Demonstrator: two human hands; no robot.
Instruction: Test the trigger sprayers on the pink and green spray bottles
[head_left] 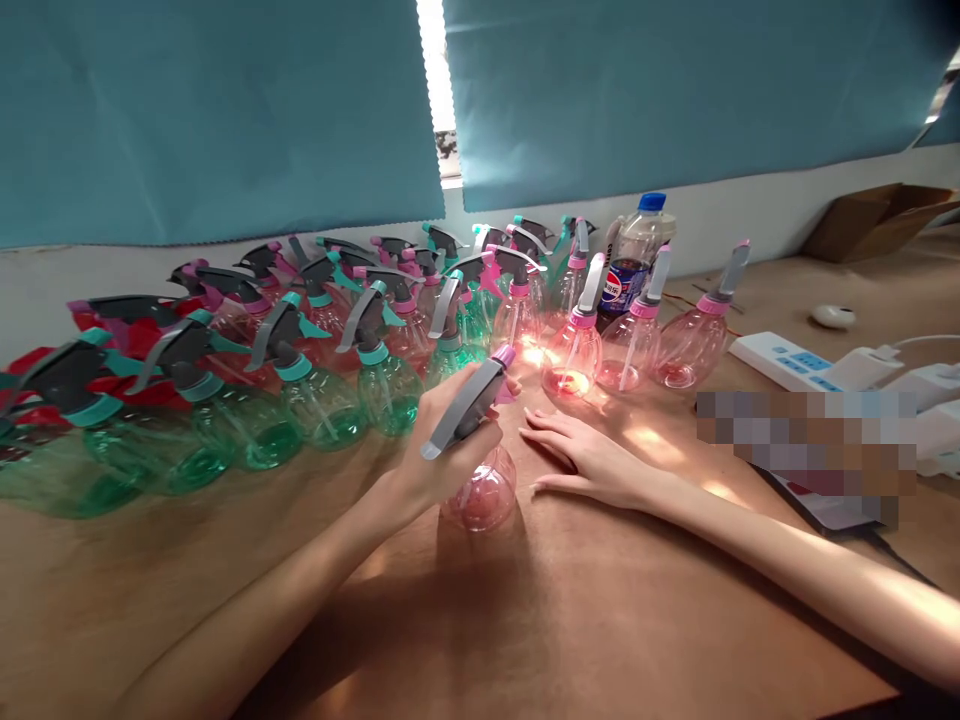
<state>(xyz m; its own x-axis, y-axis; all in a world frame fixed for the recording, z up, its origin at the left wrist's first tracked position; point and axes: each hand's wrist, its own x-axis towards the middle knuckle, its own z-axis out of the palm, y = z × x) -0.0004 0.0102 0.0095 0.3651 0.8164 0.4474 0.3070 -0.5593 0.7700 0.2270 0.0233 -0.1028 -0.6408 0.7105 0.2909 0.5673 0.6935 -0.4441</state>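
A pink spray bottle with a grey trigger head stands on the brown table in front of me. Wrapped round its neck, just under the head, is my left hand; its fingertips are partly hidden behind the head. My right hand lies flat on the table to the right of that bottle, fingers stretched out and holding nothing. Just beyond it stand more pink spray bottles. Green spray bottles with turquoise collars form a row on the left, the closest one beside my left hand.
Behind the front row, several more spray bottles crowd toward the wall. A cola bottle with a blue cap stands at the back. To the right are a white power strip, a white mouse-like object, a blurred-out device and an open cardboard box.
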